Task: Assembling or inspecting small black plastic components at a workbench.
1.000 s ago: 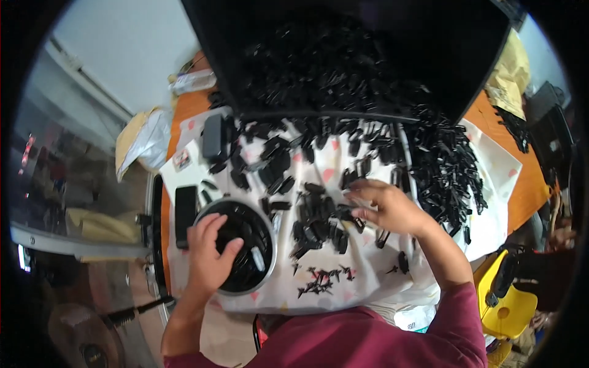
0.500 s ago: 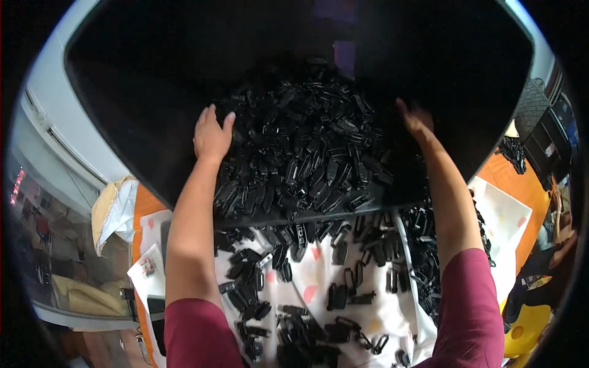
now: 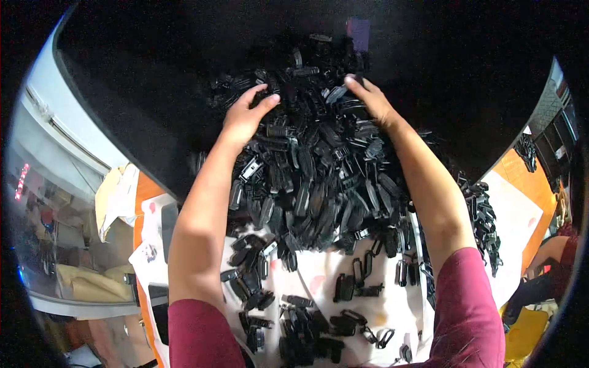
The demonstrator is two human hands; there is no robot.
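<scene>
A large heap of small black plastic parts, long and rounded, some with slotted frames like buckles, spreads from a big black container down onto a white cloth. At the heap's upper left my left hand lies against the parts, thumb and fingers apart. Across from it, my right hand touches the upper right of the heap with its thumb held off the fingers. Neither hand has closed round a part. The heap hides much of the container's near edge.
Loose black parts lie on the cloth in front of me, and more lie at the right. An orange tabletop shows beyond the cloth. A yellow stool stands at the lower right, near another person's arm.
Both hands have come closer together and in over the heap. Parts have slid toward me past the container's near edge onto the cloth, covering more of it.
</scene>
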